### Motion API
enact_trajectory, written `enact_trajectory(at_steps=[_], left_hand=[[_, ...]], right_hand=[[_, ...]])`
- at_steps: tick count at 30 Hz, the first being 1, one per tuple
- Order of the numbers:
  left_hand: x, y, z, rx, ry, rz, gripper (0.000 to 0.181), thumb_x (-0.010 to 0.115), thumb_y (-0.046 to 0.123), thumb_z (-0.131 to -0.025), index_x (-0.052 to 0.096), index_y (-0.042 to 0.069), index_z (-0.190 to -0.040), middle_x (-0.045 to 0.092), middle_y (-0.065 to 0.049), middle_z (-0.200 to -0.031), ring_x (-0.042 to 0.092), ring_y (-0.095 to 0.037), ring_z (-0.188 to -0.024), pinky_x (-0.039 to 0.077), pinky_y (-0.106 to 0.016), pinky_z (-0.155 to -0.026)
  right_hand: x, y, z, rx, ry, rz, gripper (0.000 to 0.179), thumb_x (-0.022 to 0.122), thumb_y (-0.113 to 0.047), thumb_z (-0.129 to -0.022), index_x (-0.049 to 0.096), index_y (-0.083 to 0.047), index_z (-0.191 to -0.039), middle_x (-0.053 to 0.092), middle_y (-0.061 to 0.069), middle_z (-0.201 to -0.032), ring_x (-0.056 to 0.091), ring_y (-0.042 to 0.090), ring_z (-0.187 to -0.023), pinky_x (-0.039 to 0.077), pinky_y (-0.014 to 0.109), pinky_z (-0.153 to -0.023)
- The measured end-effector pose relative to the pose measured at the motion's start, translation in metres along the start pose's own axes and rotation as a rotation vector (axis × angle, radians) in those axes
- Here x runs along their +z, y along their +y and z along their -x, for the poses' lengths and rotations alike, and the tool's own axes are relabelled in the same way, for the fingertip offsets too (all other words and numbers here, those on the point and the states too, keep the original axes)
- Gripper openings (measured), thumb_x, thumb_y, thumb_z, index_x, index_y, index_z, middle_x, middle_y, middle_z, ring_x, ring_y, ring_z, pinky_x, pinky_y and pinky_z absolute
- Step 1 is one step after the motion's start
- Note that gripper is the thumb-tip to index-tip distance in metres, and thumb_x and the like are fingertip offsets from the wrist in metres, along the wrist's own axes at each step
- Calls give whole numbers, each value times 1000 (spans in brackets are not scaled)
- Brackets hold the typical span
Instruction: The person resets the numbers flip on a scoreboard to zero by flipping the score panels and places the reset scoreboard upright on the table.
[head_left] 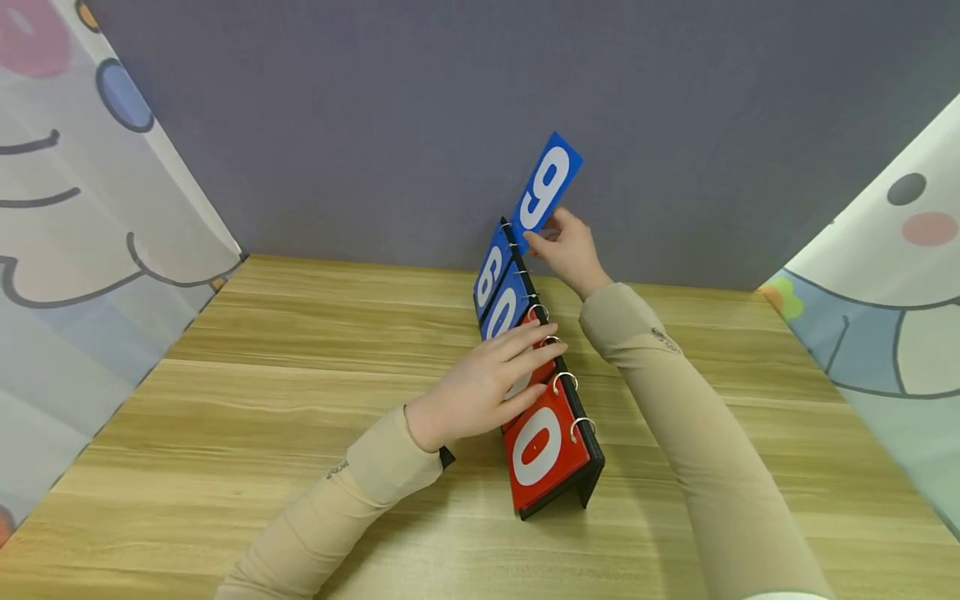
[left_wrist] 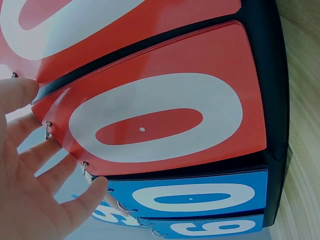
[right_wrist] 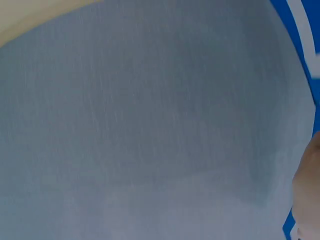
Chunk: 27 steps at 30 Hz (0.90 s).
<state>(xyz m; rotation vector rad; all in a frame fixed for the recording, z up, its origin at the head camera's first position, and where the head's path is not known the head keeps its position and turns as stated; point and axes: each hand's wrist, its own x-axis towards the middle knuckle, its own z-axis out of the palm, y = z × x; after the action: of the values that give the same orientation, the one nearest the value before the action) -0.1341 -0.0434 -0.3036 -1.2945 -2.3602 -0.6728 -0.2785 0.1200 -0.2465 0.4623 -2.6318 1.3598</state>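
A black flip scoreboard [head_left: 592,454] stands tilted on the table, with red cards [head_left: 551,442] at the near end and blue cards [head_left: 501,308] at the far end, hung on metal rings. My left hand [head_left: 491,383] lies over the middle of it, fingers extended across a red card to the ringed top edge. In the left wrist view those fingers [left_wrist: 42,160] spread beside the rings. At the far end my right hand [head_left: 573,250] pinches a raised blue number card [head_left: 549,183] near its ringed edge. Only part of that hand [right_wrist: 307,187] shows in the right wrist view.
The scoreboard stands on a wood-grain table [head_left: 300,350]. A grey panel [head_left: 337,125] rises behind the table, close to the raised card. Cartoon-printed cloths [head_left: 67,208] hang at both sides. A small black piece [head_left: 447,457] shows beside the left cuff.
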Motion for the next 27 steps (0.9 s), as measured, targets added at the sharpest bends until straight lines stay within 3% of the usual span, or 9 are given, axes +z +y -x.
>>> enact_trajectory(at_steps=[3,5,6,10,12,16,18,22,27], left_hand=[[1,1,0,5,0,1,45,58,22,-94,50,11,-137,40,-9,-147,35,-24,-139,30,-40,-112],[0,1,0,7,2,4,45,58,22,-94,50,10,-137,40,-10,-147,35,-24,-139,30,-40,-113],[0,1,0,9,4,6,45,58,22,-94,50,10,-136,40,-10,-147,35,-24,-139,30,-40,-113],[0,2,-1,17,9,12,44,58,21,-94,50,9,-136,40,-10,-147,34,-24,-139,29,-40,-113],[0,2,-2,22,9,12,44,58,21,-95,51,9,-136,40,-10,-148,34,-24,-139,28,-39,-114],[1,2,-3,26,11,3,44,57,22,-95,50,10,-136,39,-10,-148,34,-23,-139,27,-38,-114],[1,2,-3,29,12,0,43,57,22,-95,51,10,-136,40,-10,-148,34,-23,-139,27,-38,-114],[2,2,-3,30,11,-4,43,57,22,-95,51,10,-136,40,-10,-147,34,-24,-139,27,-37,-114],[1,2,-4,18,3,5,44,57,22,-95,50,10,-137,40,-10,-148,34,-23,-139,27,-39,-114]], right_hand=[[7,7,2,-20,-31,96,28,59,-22,-94,61,0,-111,66,20,-106,67,28,-89,54,34,-75],[9,9,2,-50,-37,149,25,57,-24,-95,62,0,-90,65,20,-86,64,25,-71,49,29,-62],[10,9,2,-65,-30,159,26,57,-24,-95,63,0,-85,66,20,-87,63,24,-69,45,28,-57],[12,7,0,-119,2,201,31,55,-23,-96,70,4,-99,67,22,-103,65,26,-68,46,30,-58],[13,5,1,-134,23,212,32,57,-21,-96,66,0,-117,62,20,-123,68,29,-87,53,34,-71],[13,2,1,-179,40,257,30,57,-18,-95,65,0,-117,64,20,-117,66,30,-93,53,40,-79],[14,0,0,-196,36,278,29,57,-18,-95,66,0,-117,65,18,-114,66,29,-91,52,38,-76],[14,-4,-2,-206,-28,372,31,55,-18,-96,63,-3,-122,63,17,-115,63,27,-93,51,36,-75],[11,-14,-4,-327,-144,589,30,55,-16,-96,64,-1,-121,59,18,-114,61,28,-98,51,36,-80]])
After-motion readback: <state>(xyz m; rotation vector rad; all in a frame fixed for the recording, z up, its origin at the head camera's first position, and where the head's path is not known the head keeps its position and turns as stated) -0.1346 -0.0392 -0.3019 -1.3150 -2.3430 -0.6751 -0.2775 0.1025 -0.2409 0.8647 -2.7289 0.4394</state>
